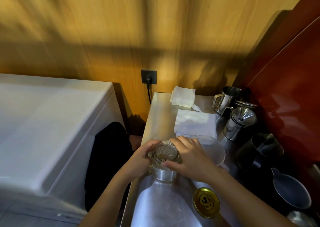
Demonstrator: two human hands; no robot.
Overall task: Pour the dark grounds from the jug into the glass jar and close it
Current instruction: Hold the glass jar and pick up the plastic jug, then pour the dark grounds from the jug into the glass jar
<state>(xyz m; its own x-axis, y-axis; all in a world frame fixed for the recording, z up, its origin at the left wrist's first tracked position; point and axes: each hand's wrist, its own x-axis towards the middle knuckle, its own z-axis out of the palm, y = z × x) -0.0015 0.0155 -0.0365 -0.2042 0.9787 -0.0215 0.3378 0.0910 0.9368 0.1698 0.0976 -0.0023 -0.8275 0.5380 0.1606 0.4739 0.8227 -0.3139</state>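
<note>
Both hands, left hand (140,159) and right hand (188,159), grasp the open jar (165,157) near the counter's (155,116) left edge; its lid (206,203) lies near the front. Rigid, breakable, likely slippery glass, best held around its body.

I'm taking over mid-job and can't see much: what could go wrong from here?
1. The jar sits on a metal cup, gripped by the left hand and right hand; it may tip off that perch.
2. The clear jug stands right behind the right hand; a knock could upset it.
3. The lid lies apart, so the jar is open.
</note>
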